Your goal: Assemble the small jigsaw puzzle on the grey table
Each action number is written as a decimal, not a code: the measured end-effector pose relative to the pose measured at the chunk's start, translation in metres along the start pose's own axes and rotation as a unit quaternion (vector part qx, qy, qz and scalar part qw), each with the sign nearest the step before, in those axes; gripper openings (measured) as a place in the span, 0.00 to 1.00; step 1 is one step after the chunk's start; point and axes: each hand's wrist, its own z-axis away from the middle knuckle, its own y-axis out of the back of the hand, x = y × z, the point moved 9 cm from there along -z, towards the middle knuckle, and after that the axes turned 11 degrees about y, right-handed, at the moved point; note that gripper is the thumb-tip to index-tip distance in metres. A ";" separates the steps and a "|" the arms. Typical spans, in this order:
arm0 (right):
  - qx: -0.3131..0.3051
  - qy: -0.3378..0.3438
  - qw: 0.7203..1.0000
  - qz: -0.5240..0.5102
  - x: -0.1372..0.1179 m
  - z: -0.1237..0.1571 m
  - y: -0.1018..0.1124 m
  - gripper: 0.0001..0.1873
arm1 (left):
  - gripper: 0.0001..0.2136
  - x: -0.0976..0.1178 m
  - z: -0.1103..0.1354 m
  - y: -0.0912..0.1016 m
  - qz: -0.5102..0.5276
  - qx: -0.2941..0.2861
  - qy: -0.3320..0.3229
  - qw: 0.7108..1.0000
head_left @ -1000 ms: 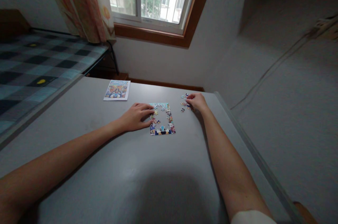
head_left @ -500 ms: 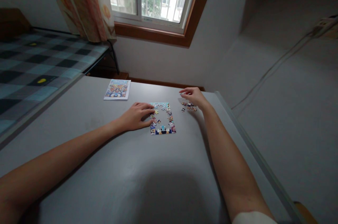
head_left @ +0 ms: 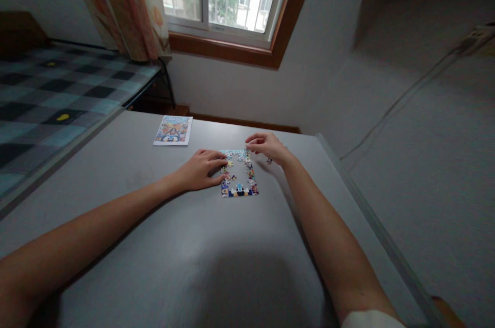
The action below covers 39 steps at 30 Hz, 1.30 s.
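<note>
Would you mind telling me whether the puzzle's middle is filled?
Mostly unfilled: the puzzle is mainly a border, with grey tabletop showing inside.

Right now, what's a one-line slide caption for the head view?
Left hand at the left edge of a partly built jigsaw, right hand near its far right corner.

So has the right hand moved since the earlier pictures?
Yes: judged against the table and its far right corner, the right hand has moved left, to the puzzle's top right corner.
</note>
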 end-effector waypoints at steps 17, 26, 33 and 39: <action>-0.002 -0.057 0.998 -0.003 0.017 -0.001 -0.037 0.05 | 0.17 0.002 0.000 0.001 0.008 -0.005 0.001 1.000; 0.014 -0.044 0.997 0.060 0.027 -0.005 -0.037 0.03 | 0.17 0.001 0.000 0.000 0.009 -0.001 -0.007 1.000; 0.008 -0.068 0.993 0.098 0.020 0.000 -0.037 0.03 | 0.17 0.001 0.000 0.000 0.011 -0.006 -0.003 1.000; 0.027 -0.036 0.970 0.240 0.003 0.002 -0.028 0.03 | 0.17 0.002 0.000 0.001 0.001 -0.003 -0.007 1.000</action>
